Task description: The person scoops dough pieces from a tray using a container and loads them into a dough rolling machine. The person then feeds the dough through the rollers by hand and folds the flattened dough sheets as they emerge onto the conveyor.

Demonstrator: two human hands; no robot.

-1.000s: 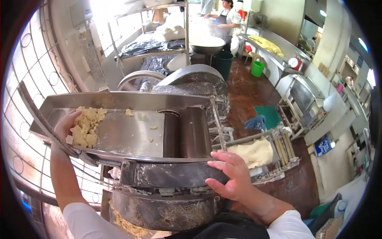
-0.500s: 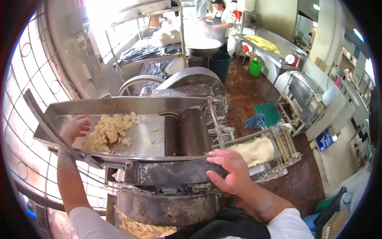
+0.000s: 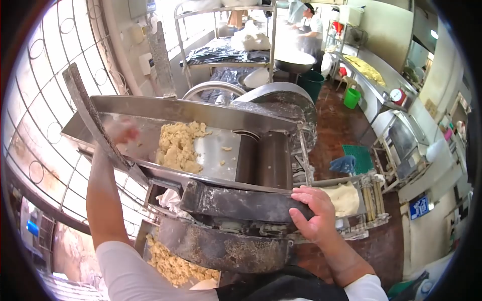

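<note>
A heap of crumbly yellow dough (image 3: 179, 149) lies in the metal trough (image 3: 216, 111) of a dough roller machine. My left hand (image 3: 120, 131) is inside the trough, to the left of the heap and apart from it; motion smears its fingers. Two dark rollers (image 3: 273, 160) lie at the trough's right end, with a few dough bits before them. My right hand (image 3: 317, 213) rests with fingers stretched over the right end of the machine's dark housing (image 3: 241, 205). Beyond that hand, a smooth pale dough sheet (image 3: 342, 199) lies on the outlet tray, partly hidden.
More crumbly dough (image 3: 175, 263) sits in a bin below the machine. A curved metal bar (image 3: 90, 113) crosses above my left forearm. Behind stand a rack (image 3: 226, 64), a wide pan (image 3: 295, 64) and a co-worker (image 3: 311, 32). A green mat (image 3: 359, 158) lies on the floor.
My view has swung, so the machine appears farther right. The dough heap sits closer to the rollers, and my left hand has drawn away from it. My right hand stays on the housing.
</note>
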